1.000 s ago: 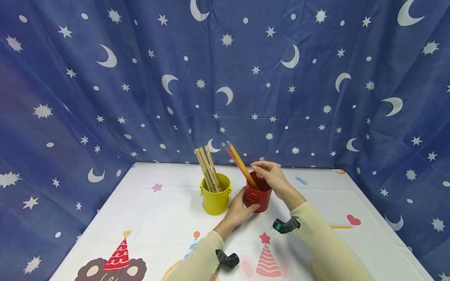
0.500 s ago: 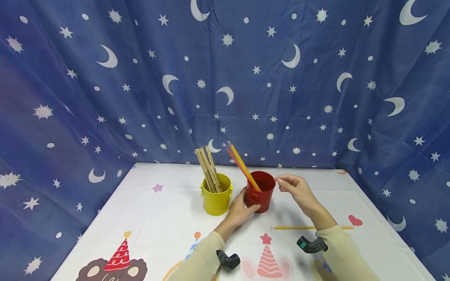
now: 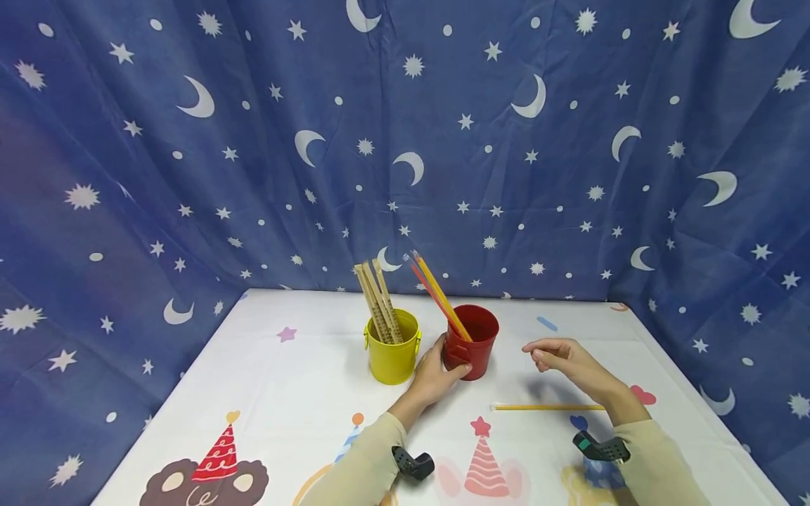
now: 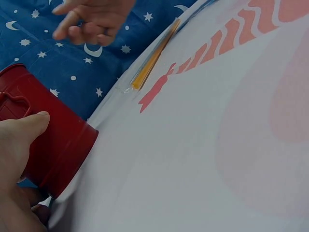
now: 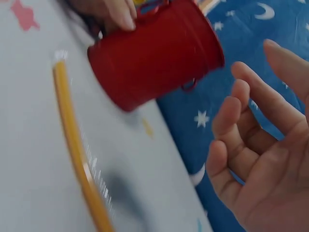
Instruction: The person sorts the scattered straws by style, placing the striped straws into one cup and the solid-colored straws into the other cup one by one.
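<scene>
My left hand (image 3: 435,379) grips the small red bucket (image 3: 479,355) low on its side, with the thumb across the front in the left wrist view. Orange and red straws (image 3: 444,301) in clear wrappers lean left out of this bucket. To the right of it, my right hand (image 3: 577,367) hangs above the table with loosely bent fingers. Its palm (image 5: 275,183) holds nothing in the right wrist view. Below that hand a wrapped orange straw (image 3: 547,407) lies flat on the table, its right end hidden behind the wrist.
A yellow bucket (image 3: 387,364) with several paper-wrapped straws (image 3: 380,302) stands just left of the red one. The white tablecloth (image 3: 304,379) has printed party figures. Behind the table hangs a blue curtain (image 3: 354,232) with moons and stars.
My right hand has moved away from the red bucket's mouth, to the right and nearer, uncovering most of the straw on the table. The left hand has stayed on the red bucket.
</scene>
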Available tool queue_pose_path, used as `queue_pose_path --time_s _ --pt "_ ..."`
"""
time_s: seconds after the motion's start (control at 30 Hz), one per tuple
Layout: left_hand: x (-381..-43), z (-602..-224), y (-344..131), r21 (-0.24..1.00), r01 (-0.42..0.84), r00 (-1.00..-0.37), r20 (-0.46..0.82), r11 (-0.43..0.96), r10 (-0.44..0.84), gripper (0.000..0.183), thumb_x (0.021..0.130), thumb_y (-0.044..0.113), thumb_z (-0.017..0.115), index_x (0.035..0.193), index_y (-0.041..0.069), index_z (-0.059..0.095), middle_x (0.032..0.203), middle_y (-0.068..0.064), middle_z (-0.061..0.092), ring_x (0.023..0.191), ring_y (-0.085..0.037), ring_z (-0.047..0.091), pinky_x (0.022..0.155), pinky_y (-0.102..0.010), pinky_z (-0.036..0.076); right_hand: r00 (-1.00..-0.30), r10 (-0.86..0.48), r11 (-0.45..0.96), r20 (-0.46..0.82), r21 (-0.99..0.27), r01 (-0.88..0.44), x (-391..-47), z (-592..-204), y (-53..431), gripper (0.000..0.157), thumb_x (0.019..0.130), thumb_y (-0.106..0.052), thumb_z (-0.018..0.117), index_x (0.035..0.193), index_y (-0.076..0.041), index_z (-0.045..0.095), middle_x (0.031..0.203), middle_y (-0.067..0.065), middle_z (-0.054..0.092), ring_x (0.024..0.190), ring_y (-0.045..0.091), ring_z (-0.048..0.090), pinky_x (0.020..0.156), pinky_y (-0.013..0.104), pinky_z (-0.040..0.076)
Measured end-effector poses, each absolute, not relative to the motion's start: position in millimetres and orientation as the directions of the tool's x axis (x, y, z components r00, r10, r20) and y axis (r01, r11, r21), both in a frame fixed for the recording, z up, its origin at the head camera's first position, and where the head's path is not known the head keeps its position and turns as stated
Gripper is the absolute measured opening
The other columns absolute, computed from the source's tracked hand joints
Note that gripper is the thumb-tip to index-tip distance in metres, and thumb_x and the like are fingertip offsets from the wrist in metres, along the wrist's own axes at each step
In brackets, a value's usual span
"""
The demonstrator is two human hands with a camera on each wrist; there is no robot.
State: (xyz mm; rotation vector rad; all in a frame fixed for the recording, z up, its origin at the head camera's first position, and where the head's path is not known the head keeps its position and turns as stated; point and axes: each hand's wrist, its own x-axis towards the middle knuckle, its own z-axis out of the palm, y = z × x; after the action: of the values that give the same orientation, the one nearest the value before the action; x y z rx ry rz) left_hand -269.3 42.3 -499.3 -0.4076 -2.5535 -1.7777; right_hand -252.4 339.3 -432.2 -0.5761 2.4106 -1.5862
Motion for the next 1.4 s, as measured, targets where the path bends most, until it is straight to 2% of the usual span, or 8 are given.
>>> queue_pose_path --time_s 0.13,0.27,0.37,0.57,0.87,1.0,1.13,1.4 --pt "-269 -498 43 0.925 0.205 -0.967 0.140 0.321 0.214 0.083 0.090 0.030 0.074 0.158 0.008 0.032 0.157 -0.012 0.047 0.145 -0.030 0.045 0.123 -0.052 0.035 -0.914 -0.403 0.435 -0.040 -0.887 -0.153 -250 -439 352 0.038 0.103 -0.021 0.057 0.130 0.005 0.062 0.108 -0.001 0.070 0.095 0.015 0.062 0.087 0.025 0.053" --pt "-270 -498 44 0.923 0.197 -0.968 0.129 0.331 0.217 0.081 0.091 0.031 0.073 0.158 0.010 0.033 0.156 -0.011 0.048 0.145 -0.029 0.045 0.123 -0.052 0.035 -0.907 -0.408 0.484 -0.102 -0.867 -0.120 -250 -446 360 0.041 0.103 -0.021 0.058 0.131 0.008 0.061 0.127 0.010 0.070 0.106 0.018 0.064 0.090 0.023 0.053" --pt "-270 -499 43 0.919 0.202 -0.968 0.135 0.338 0.211 0.081 0.091 0.030 0.074 0.158 0.010 0.033 0.156 -0.012 0.048 0.145 -0.030 0.045 0.123 -0.053 0.036 -0.879 -0.459 0.467 -0.131 -0.877 -0.114 -253 -452 365 0.038 0.102 -0.017 0.058 0.130 0.009 0.061 0.119 0.009 0.072 0.099 0.016 0.064 0.088 0.023 0.051" --pt "-272 -498 42 0.915 0.214 -0.967 0.150 0.341 0.206 0.080 0.090 0.030 0.074 0.157 0.009 0.034 0.155 -0.012 0.050 0.144 -0.030 0.046 0.123 -0.052 0.036 -0.813 -0.561 0.419 -0.157 -0.900 -0.116 -257 -460 371 0.034 0.101 -0.011 0.060 0.125 0.013 0.063 0.093 -0.005 0.069 0.080 0.013 0.058 0.076 0.024 0.047" --pt "-270 -496 42 0.911 0.204 -0.970 0.140 0.358 0.196 0.082 0.090 0.031 0.074 0.157 0.008 0.034 0.155 -0.013 0.049 0.144 -0.031 0.046 0.123 -0.052 0.036 -0.812 -0.561 0.431 -0.160 -0.894 -0.122 -256 -468 369 0.033 0.098 -0.013 0.065 0.120 0.011 0.067 0.104 -0.005 0.073 0.082 0.005 0.053 0.067 0.021 0.043" --pt "-267 -496 42 0.911 0.205 -0.970 0.141 0.357 0.195 0.082 0.090 0.030 0.075 0.157 0.006 0.034 0.156 -0.014 0.049 0.145 -0.031 0.046 0.123 -0.052 0.036 -0.776 -0.600 0.421 -0.193 -0.901 -0.101 -256 -474 366 0.031 0.095 -0.010 0.067 0.119 0.011 0.068 0.091 -0.008 0.070 0.067 0.001 0.048 0.054 0.017 0.038" --pt "-266 -496 42 0.911 0.210 -0.969 0.147 0.354 0.197 0.083 0.090 0.031 0.074 0.157 0.007 0.033 0.156 -0.014 0.049 0.145 -0.031 0.046 0.123 -0.052 0.036 -0.755 -0.626 0.396 -0.194 -0.913 -0.094 -256 -477 364 0.029 0.094 -0.005 0.068 0.117 0.012 0.068 0.080 -0.008 0.063 0.057 0.000 0.040 0.044 0.020 0.028" --pt "-268 -497 43 0.913 0.204 -0.969 0.138 0.353 0.204 0.081 0.091 0.030 0.074 0.158 0.008 0.033 0.156 -0.013 0.048 0.145 -0.030 0.046 0.122 -0.053 0.036 -0.759 -0.627 0.439 -0.173 -0.884 -0.161 -255 -478 362 0.025 0.093 -0.009 0.071 0.111 0.008 0.073 0.074 -0.009 0.058 0.054 -0.001 0.042 0.046 0.014 0.035"
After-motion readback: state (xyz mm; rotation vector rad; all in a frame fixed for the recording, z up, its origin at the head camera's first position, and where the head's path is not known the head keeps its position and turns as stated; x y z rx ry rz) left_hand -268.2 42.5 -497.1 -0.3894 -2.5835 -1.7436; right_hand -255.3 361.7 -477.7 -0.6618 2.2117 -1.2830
